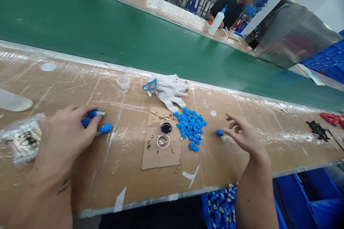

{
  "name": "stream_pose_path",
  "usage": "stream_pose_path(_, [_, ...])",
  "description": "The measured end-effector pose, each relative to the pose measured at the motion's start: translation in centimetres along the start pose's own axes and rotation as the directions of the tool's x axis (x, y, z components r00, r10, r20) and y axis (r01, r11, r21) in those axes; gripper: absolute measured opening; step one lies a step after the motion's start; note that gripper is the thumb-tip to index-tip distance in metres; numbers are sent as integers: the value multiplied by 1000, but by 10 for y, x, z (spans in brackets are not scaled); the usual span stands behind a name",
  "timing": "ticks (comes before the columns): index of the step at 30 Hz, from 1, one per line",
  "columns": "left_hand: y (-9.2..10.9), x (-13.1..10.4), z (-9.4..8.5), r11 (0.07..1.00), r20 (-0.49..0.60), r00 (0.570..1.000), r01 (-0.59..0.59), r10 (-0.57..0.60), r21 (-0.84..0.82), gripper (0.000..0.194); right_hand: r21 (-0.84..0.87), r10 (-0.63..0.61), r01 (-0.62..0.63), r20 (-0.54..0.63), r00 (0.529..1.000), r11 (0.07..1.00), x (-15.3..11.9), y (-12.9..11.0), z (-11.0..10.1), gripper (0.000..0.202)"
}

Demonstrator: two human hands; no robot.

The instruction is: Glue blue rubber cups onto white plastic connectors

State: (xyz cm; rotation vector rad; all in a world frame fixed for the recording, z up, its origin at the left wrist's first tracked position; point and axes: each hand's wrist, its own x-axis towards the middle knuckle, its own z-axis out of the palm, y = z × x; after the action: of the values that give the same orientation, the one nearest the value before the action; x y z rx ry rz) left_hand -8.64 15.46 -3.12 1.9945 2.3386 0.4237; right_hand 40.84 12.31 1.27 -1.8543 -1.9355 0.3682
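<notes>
Far left: clear plastic bag of thin white sticks, on the brown, film-covered worktop.
Left hand: the left hand curves over small blue pieces with pale ends, thumb and fingertips at them; whether it grips one, I cannot tell.
Centre: flat brown cardboard sheet carrying a small round cup of dark liquid, a small clear cup and a white-tipped swab; white knitted glove with blue cuff edging just above.
Right of centre: loose pile of flat blue plastic pieces, beside the sheet.
Right hand: the right hand is loosely open, a fingertip at a single small blue piece.
Far right: black parts, then red parts.
</notes>
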Motion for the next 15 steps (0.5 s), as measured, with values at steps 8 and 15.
stream_pose_path(8, [22,-12,2,857,-426,901,-282,83,-430,21,167,-610,587,253,751,792,13,-125,31,22])
stream_pose_path(15, [53,-25,14,262,-284,940,-327,188,-908,28,153,-576,559,329,749,815,13,-128,72,12])
